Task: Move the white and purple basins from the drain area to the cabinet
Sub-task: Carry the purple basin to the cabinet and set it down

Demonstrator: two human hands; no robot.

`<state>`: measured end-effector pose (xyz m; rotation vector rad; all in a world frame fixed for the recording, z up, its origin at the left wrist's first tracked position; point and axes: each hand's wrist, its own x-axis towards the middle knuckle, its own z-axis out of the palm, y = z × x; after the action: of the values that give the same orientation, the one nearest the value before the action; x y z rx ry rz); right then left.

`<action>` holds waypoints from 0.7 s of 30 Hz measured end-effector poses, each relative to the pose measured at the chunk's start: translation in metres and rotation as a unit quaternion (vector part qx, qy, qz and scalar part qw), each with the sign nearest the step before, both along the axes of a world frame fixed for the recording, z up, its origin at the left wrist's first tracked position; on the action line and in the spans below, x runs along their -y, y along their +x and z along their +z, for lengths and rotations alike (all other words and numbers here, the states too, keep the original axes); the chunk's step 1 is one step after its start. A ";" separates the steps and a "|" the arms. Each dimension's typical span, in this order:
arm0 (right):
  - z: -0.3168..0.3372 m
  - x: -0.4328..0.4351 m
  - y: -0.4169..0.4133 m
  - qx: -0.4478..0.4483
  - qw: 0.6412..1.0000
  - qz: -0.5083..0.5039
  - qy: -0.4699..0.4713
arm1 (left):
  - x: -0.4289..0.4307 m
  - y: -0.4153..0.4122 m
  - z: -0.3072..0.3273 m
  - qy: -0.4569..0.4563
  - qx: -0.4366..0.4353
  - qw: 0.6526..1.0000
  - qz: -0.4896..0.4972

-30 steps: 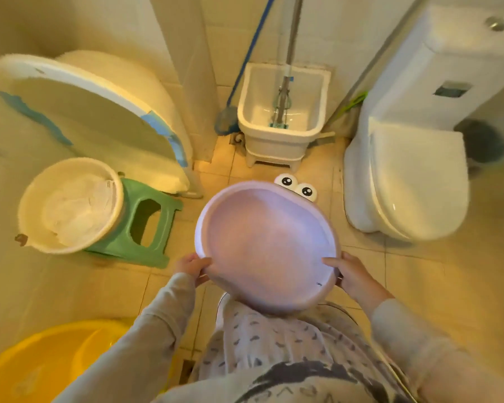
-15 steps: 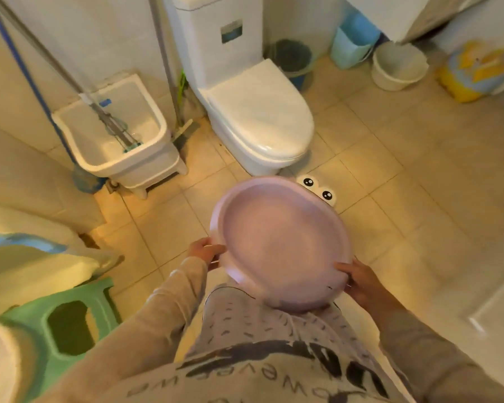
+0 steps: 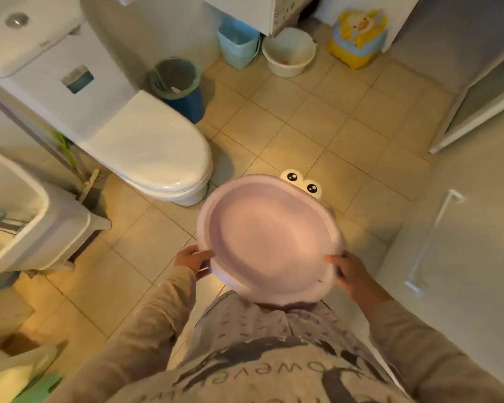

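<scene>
I hold the purple basin [image 3: 269,237] in front of my body, its hollow facing up, with two cartoon eyes on its far rim. My left hand [image 3: 193,259] grips the near-left rim and my right hand [image 3: 350,271] grips the near-right rim. A white cabinet [image 3: 253,8] hangs at the top of the view, with a white bucket-like basin [image 3: 289,52] on the floor below it. The white basin from the drain area is out of sight.
A white toilet [image 3: 146,152] stands at left with a dark bin [image 3: 178,82] behind it. A mop sink [image 3: 26,216] is at far left. A light blue bin [image 3: 237,43] and a yellow child potty [image 3: 358,39] stand at the back. A white door [image 3: 454,242] is at right.
My view has swung to the right, from the stool and white basin past the mop sink and toilet toward the cabinet side. Both hands keep the purple basin.
</scene>
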<state>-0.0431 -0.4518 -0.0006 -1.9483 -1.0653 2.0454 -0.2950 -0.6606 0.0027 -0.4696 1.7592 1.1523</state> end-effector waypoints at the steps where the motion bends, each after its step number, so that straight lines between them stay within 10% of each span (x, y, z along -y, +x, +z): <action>1: 0.004 -0.017 0.002 0.002 1.000 -0.003 0.007 | -0.017 0.004 -0.001 0.001 0.005 1.000 -0.002; 21: 0.010 -0.249 -0.004 0.019 0.985 -0.172 0.003 | -0.347 -0.052 -0.004 0.026 0.033 0.984 -0.173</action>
<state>-0.0472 -0.2024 0.0099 -2.0071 -0.6787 1.8225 -0.3471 -0.3139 -0.0014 -0.1583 1.6692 0.9237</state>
